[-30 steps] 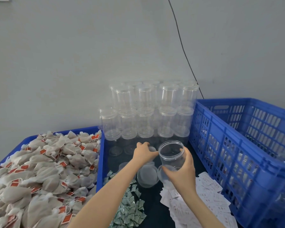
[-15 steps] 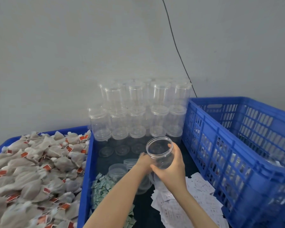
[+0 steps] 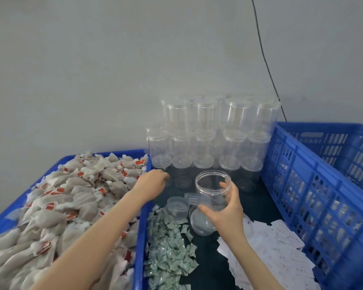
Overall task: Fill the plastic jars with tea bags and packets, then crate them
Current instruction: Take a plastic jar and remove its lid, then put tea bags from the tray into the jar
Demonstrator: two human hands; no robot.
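My right hand (image 3: 224,210) grips an open clear plastic jar (image 3: 212,189), tilted, above the dark table. My left hand (image 3: 151,183) hovers over the right edge of the blue tray (image 3: 142,237) heaped with tea bags (image 3: 67,206) bearing red tags; its fingers are loosely curled and hold nothing that I can see. Green-white packets (image 3: 170,243) lie in a pile beside the tray. White packets (image 3: 270,248) are spread at the right. Loose clear lids (image 3: 177,205) lie under the held jar.
Stacked lidded empty jars (image 3: 210,139) stand against the grey wall behind my hands. A large blue slotted crate (image 3: 314,185) fills the right side. A black cable (image 3: 264,59) runs down the wall.
My left hand let go of the jar area and moved left toward the tea bag tray. My right hand keeps the jar, and the view swung left.
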